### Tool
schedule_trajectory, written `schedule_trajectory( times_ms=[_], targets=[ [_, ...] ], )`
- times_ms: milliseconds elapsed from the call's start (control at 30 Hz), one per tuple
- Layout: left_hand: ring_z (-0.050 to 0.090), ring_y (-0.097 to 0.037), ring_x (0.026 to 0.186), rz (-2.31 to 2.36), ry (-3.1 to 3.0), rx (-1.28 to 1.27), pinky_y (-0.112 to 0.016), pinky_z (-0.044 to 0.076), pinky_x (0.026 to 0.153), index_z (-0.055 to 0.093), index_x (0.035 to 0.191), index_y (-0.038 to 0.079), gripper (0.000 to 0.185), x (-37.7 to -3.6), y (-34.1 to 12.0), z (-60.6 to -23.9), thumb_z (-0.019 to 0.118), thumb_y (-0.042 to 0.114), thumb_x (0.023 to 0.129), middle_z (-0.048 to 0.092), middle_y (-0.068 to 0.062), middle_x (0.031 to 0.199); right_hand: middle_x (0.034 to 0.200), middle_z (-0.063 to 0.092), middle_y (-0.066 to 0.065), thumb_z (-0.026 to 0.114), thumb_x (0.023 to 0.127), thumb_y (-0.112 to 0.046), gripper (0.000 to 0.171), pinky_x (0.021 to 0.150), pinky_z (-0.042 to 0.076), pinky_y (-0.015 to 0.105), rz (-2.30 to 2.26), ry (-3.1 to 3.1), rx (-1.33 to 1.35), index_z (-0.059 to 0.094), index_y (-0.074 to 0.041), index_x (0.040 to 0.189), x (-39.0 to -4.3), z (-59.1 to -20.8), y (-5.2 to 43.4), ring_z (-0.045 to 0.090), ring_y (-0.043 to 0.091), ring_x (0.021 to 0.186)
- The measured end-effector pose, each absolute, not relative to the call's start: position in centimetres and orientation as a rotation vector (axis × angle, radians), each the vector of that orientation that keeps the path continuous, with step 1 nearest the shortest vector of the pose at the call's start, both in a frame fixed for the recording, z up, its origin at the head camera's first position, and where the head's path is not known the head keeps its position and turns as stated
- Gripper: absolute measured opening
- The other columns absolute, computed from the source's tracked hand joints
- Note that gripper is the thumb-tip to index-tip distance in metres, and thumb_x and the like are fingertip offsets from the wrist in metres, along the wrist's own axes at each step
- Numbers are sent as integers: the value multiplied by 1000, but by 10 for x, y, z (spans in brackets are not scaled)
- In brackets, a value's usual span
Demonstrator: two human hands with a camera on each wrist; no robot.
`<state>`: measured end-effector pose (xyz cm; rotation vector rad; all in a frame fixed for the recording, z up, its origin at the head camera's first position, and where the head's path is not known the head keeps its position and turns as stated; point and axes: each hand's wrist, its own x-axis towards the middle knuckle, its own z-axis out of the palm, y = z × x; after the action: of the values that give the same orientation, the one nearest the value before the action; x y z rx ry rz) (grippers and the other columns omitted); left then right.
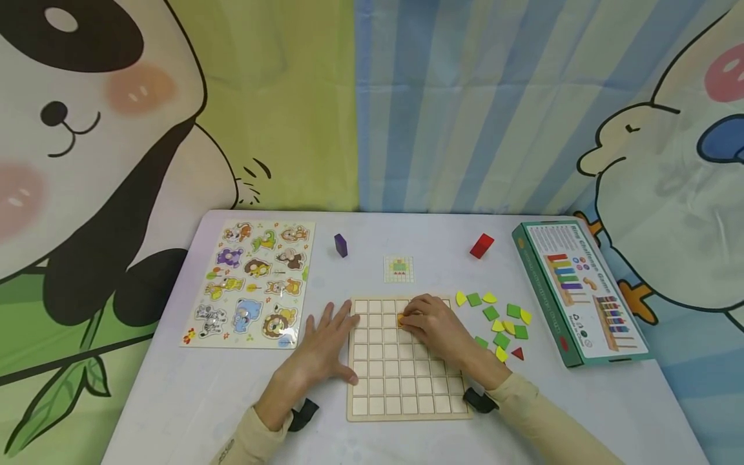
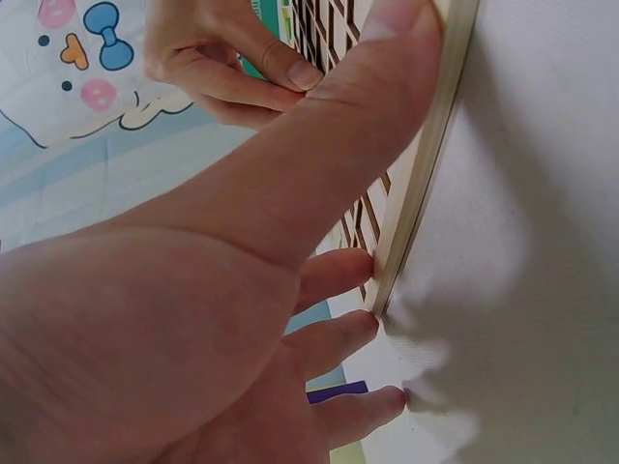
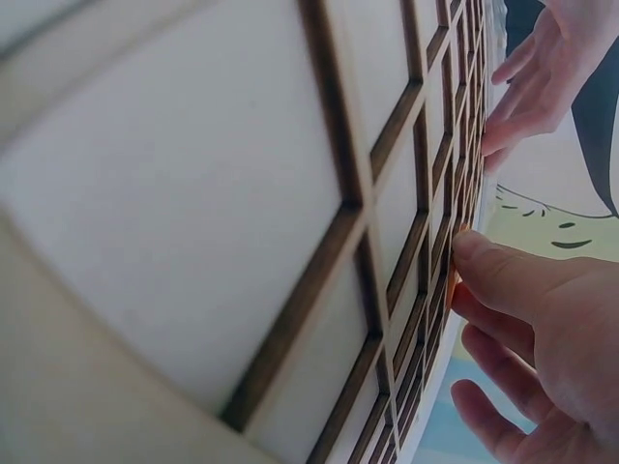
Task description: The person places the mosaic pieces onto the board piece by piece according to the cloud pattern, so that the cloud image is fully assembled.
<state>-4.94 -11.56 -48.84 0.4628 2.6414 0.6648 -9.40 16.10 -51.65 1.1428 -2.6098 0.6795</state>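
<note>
A wooden grid board (image 1: pixel 374 369) with square cells lies on the table. My right hand (image 1: pixel 437 328) is over its upper middle, thumb and forefinger pinching a small orange piece (image 1: pixel 400 320) at one of the cells. Much of that piece is hidden by the fingers; in the right wrist view only an orange edge (image 3: pixel 452 278) shows at the fingertips. Along the board's left side, my left hand (image 1: pixel 321 347) lies with fingers spread. Its thumb (image 2: pixel 363 101) presses on the board's border in the left wrist view, and other fingertips touch the edge.
Several green squares (image 1: pixel 491 313), yellow pieces (image 1: pixel 501 354) and a red triangle (image 1: pixel 518 353) lie right of the board. Behind it is a small pattern card (image 1: pixel 398 278), between a purple block (image 1: pixel 340 245) and a red block (image 1: pixel 482 246). An animal sheet (image 1: pixel 256 284) lies left, a game box (image 1: pixel 581 290) right.
</note>
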Motion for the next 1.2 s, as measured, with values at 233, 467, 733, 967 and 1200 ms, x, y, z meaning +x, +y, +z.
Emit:
schedule_trajectory(
  times_ms=[233,467,733,967,1200],
  targets=[
    [10,-44,156,647,2651,482,-78,7,116,41,154,10,118,-51,-116,-489,98,36,54,17,-8,171,101,73,3,83,83,-12,10,91,55,40,663,-2587,1162,82,-12,93,-92,-515,160,65,24,104],
    [14,-45,156,599,2677,480,-81,7,114,43,153,10,118,-49,-115,-487,98,38,53,20,-9,170,99,74,2,84,82,-11,13,92,53,42,631,-2561,1139,80,-10,94,-93,-508,170,65,23,104],
    [16,-46,155,590,2682,473,-82,8,113,42,153,9,119,-48,-114,-486,98,38,53,20,-10,170,98,75,5,83,82,-8,15,95,51,48,570,-2615,881,79,-6,96,-100,-498,208,66,27,101],
    [16,-46,155,579,2683,474,-81,8,114,42,153,9,119,-48,-114,-486,98,39,53,20,-10,170,96,76,10,85,79,-7,16,85,52,51,486,-2637,601,79,-3,94,-103,-497,242,67,32,98],
    [17,-47,155,579,2687,479,-81,8,114,43,153,9,119,-48,-114,-488,98,40,52,20,-10,170,97,76,17,83,82,-10,17,84,51,56,408,-2726,214,79,-1,96,-97,-502,267,65,39,97]
  ],
)
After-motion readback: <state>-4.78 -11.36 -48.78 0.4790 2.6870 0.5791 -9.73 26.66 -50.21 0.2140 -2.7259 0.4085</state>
